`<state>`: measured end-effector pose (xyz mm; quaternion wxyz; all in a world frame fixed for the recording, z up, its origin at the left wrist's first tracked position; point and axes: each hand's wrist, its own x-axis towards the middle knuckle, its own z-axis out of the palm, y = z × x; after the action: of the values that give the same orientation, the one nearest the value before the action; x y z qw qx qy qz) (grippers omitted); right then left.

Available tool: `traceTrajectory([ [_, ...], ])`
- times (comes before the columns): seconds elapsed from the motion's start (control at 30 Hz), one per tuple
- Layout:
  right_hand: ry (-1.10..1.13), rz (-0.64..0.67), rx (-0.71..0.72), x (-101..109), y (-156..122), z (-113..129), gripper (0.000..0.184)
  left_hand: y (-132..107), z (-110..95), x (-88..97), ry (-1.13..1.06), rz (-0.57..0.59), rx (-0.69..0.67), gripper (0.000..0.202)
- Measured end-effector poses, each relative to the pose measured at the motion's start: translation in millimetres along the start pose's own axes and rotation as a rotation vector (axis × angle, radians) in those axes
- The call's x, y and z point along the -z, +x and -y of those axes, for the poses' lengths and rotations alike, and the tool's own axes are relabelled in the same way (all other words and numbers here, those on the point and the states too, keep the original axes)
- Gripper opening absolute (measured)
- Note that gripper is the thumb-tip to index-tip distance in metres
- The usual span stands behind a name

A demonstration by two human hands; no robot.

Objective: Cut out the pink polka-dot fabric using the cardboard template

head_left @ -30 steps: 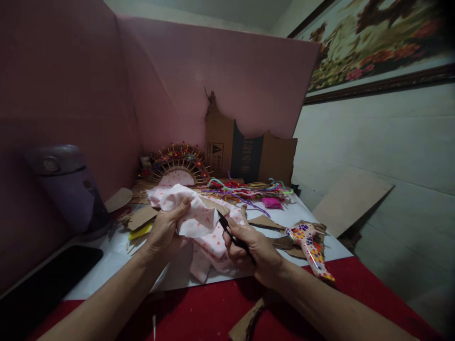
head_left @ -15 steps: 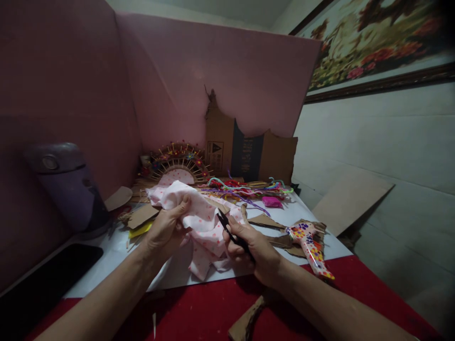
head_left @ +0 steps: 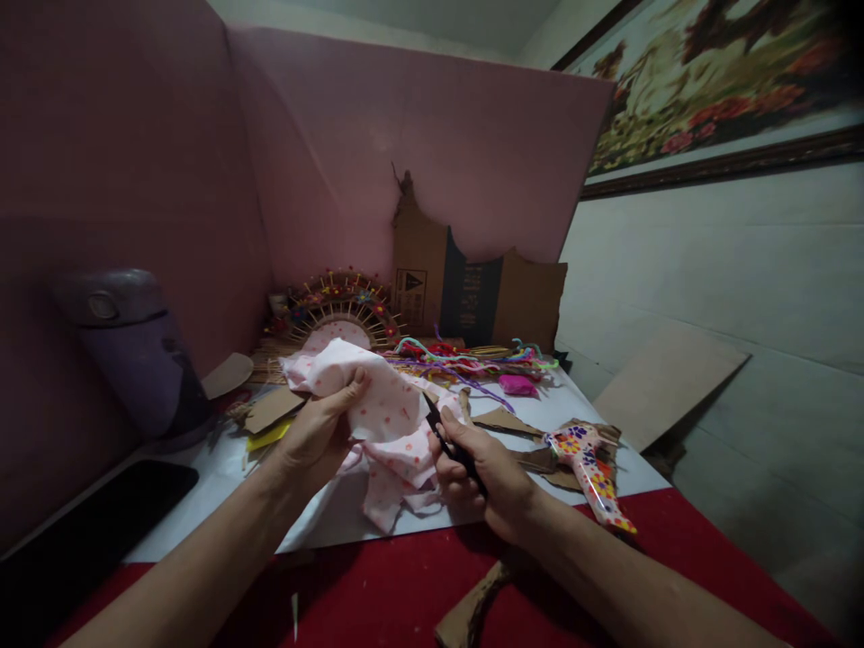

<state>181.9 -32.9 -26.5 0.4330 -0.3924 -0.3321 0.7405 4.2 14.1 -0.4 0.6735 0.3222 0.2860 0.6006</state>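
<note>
My left hand (head_left: 317, 436) grips a bunched piece of pink fabric with small red dots (head_left: 384, 423), holding it up over the white sheet (head_left: 202, 504). My right hand (head_left: 482, 472) is closed around small black snips (head_left: 445, 441), whose blades point up into the fabric's right edge. More of the cloth hangs down between my two hands.
A flower-patterned glue gun (head_left: 590, 472) lies to the right on cardboard scraps (head_left: 503, 418). Behind are coloured pipe cleaners (head_left: 472, 360), a stick fan ornament (head_left: 337, 306), a cardboard box (head_left: 472, 297), a purple jug (head_left: 131, 351) at left and a black phone (head_left: 87, 531).
The fabric has been lifted and gathered a little higher by my left hand. My right hand with the snips has edged up into the cloth's edge.
</note>
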Motion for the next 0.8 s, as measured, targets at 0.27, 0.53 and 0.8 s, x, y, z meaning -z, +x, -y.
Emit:
traceTrajectory([
  [0.27, -0.032, -0.030, 0.118, -1.9, -1.8, 1.0, 0.042, -1.4, -2.7, 3.5, -0.033, 0.063, 0.149, 0.012],
  [0.53, -0.036, 0.064, 0.137, 0.6, -1.3, -1.5, 0.041, 4.2, 2.2, 3.5, -0.007, 0.041, 0.046, 0.008],
  [0.8, 0.096, 0.100, 0.014, -1.0, -4.2, 2.5, 0.037, 3.3, 1.1, 2.7, 0.025, 0.038, -0.043, 0.013],
])
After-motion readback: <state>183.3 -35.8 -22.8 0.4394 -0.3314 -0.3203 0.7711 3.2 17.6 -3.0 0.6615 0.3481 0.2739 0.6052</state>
